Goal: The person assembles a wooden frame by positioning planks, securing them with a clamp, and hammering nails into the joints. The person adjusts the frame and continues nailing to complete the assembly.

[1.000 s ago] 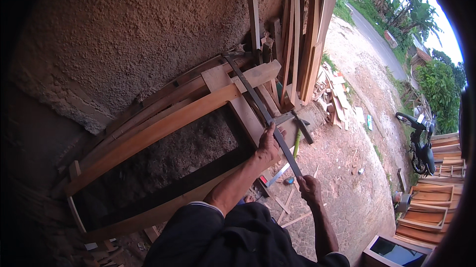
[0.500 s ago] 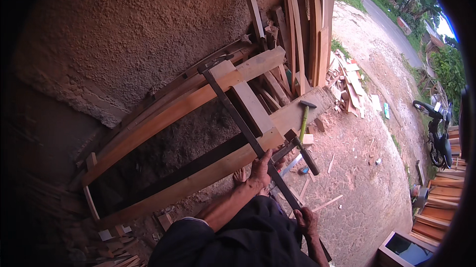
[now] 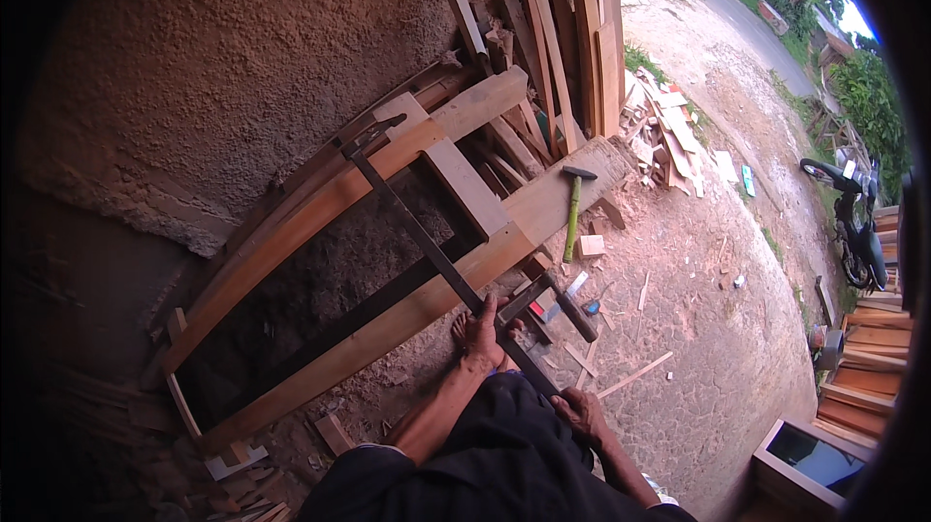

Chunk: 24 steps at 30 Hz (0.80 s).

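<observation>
A long dark bar clamp (image 3: 412, 229) lies across a wooden frame (image 3: 388, 323), with its fixed jaw (image 3: 369, 139) at the far rail. Around the bar, close to the near rail and the sliding jaw, my left hand (image 3: 483, 336) is closed. My right hand (image 3: 580, 412) grips the same bar farther down, towards its near end. The clamp's screw handle (image 3: 574, 314) sticks out to the right of my left hand. A short crosspiece (image 3: 465, 188) joins the two rails right of the bar.
A hammer (image 3: 574, 212) with a green handle rests its head on a supporting beam (image 3: 548, 202). Boards (image 3: 587, 47) lean against the rough wall (image 3: 242, 57). Scrap wood (image 3: 669, 129) is piled beyond, and a motorcycle (image 3: 858, 221) stands at right. Offcuts litter the ground.
The clamp has shifted left along the frame, away from the crosspiece, with both hands still on its bar. The whole view has also moved slightly.
</observation>
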Each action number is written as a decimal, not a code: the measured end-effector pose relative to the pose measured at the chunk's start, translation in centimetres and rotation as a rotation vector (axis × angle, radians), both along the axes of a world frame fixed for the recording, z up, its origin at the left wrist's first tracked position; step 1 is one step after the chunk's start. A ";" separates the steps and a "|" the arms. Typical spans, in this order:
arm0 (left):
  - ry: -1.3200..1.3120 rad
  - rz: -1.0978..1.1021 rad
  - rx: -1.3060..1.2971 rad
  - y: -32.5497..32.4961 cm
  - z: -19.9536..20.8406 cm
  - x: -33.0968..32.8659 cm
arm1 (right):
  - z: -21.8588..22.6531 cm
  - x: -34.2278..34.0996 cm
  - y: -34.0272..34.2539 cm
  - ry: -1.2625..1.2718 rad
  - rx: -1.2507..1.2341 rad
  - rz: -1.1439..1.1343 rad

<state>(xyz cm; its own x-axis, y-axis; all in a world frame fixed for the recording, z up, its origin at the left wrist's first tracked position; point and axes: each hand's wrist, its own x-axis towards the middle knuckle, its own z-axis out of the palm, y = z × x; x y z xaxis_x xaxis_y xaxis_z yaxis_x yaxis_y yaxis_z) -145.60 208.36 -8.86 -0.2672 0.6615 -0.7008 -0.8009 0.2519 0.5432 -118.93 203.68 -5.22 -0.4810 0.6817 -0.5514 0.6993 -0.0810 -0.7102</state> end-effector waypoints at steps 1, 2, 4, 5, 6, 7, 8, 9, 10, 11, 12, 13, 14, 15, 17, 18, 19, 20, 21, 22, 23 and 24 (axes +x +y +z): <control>0.029 -0.008 0.014 -0.5 0.1 -0.3 | 0.8 0.1 0.9 -0.010 -0.117 0.054; 0.071 -0.012 0.029 -0.7 0.1 -0.8 | 1.8 0.3 2.0 0.056 -0.103 0.106; 0.123 -0.023 0.058 -1.4 -0.1 -1.8 | 3.8 1.9 5.3 0.050 -0.192 0.139; 0.162 -0.026 0.071 -1.6 -0.2 -2.2 | 4.2 2.2 6.9 0.105 -0.177 -0.052; 0.162 -0.012 0.036 -1.6 -0.5 -2.5 | 4.1 2.3 8.9 0.216 -0.065 -0.218; 0.155 0.002 0.077 -1.5 -0.7 -2.9 | 3.2 1.9 11.2 0.279 0.090 -0.342; 0.149 0.017 0.107 -1.5 -0.8 -3.3 | 1.6 0.9 14.1 0.320 0.231 -0.421; 0.139 0.032 0.110 -1.3 -0.9 -3.7 | -0.4 -0.1 17.1 0.386 0.271 -0.479; 0.104 0.040 0.094 -1.2 -0.8 -4.1 | -2.8 -1.7 20.2 0.350 0.293 -0.523; 0.141 0.039 0.122 -1.2 -0.7 -4.6 | -5.2 -3.1 23.1 0.184 0.271 -0.534; 0.174 0.036 0.108 -1.3 -0.5 -5.0 | -7.5 -4.4 25.2 0.119 0.307 -0.508; 0.213 0.034 0.095 -1.4 -0.2 -5.5 | -9.7 -5.8 27.0 0.079 0.296 -0.514; 0.215 0.037 0.080 -1.4 0.0 -6.0 | -11.7 -7.4 28.4 0.093 0.305 -0.492; 0.224 0.042 0.068 -1.6 0.2 -6.5 | -13.2 -8.5 29.5 0.002 0.235 -0.536; 0.233 0.048 0.049 -1.5 0.3 -7.5 | -15.2 -9.9 30.5 0.072 0.240 -0.534; 0.236 0.051 0.043 -1.5 0.3 -7.9 | -15.9 -10.4 30.8 0.098 0.227 -0.538; 0.240 0.050 0.022 -1.4 0.2 -8.4 | -16.4 -10.6 31.2 0.107 0.161 -0.602; 0.234 0.053 0.037 -1.3 0.1 -8.7 | -17.0 -10.9 31.6 0.142 0.099 -0.658; 0.231 0.050 0.036 -1.3 0.0 -9.1 | -17.4 -11.3 32.0 0.208 0.038 -0.705; 0.233 0.043 0.031 -1.2 -0.2 -9.4 | -17.8 -12.0 32.7 0.138 0.347 -0.650; 0.220 0.056 0.023 -1.1 -0.3 -9.7 | -18.0 -12.8 33.2 0.220 0.436 -0.636; 0.209 0.066 0.010 -1.1 -0.4 -9.8 | -17.9 -13.7 33.7 0.250 0.466 -0.663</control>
<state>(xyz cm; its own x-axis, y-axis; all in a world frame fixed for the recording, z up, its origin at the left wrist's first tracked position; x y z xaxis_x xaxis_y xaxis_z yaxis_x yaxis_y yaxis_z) -155.37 207.26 -9.26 -0.4485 0.6442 -0.6195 -0.6854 0.1969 0.7010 -132.61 237.43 -23.15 0.0285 0.9968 -0.0746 0.4286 -0.0796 -0.9000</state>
